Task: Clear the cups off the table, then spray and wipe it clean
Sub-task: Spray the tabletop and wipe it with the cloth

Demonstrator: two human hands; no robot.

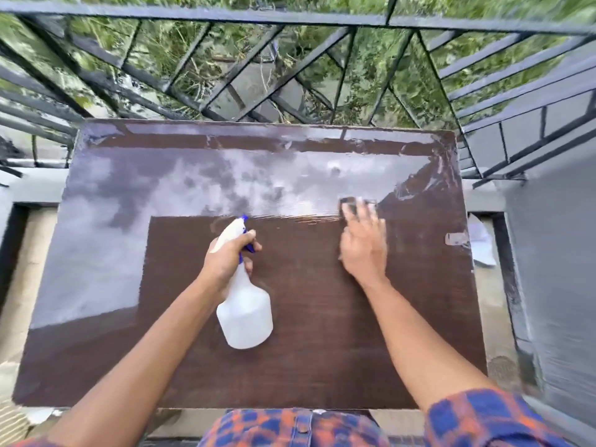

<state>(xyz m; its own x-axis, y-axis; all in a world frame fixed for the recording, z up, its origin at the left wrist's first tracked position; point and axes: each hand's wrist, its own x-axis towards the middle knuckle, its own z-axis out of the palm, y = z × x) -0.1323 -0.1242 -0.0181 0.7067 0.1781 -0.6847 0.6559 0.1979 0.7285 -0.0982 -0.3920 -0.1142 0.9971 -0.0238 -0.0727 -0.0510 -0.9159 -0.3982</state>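
Left hand point(227, 258) grips the spray bottle point(245, 317); right hand point(364, 245) fingers flat atop what seems a cloth point(351, 201).

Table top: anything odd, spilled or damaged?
A pale tape-like scrap sticks to the table near its right edge, beside the right hand. The far half looks wet and streaky. Whitish scuffs mark the far right corner.

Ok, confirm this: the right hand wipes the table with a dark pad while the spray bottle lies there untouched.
One thing is wrong. In the head view the spray bottle is not untouched: the left hand grips its neck, a finger by the blue trigger. The rest holds: the right hand presses the dark pad on the table.
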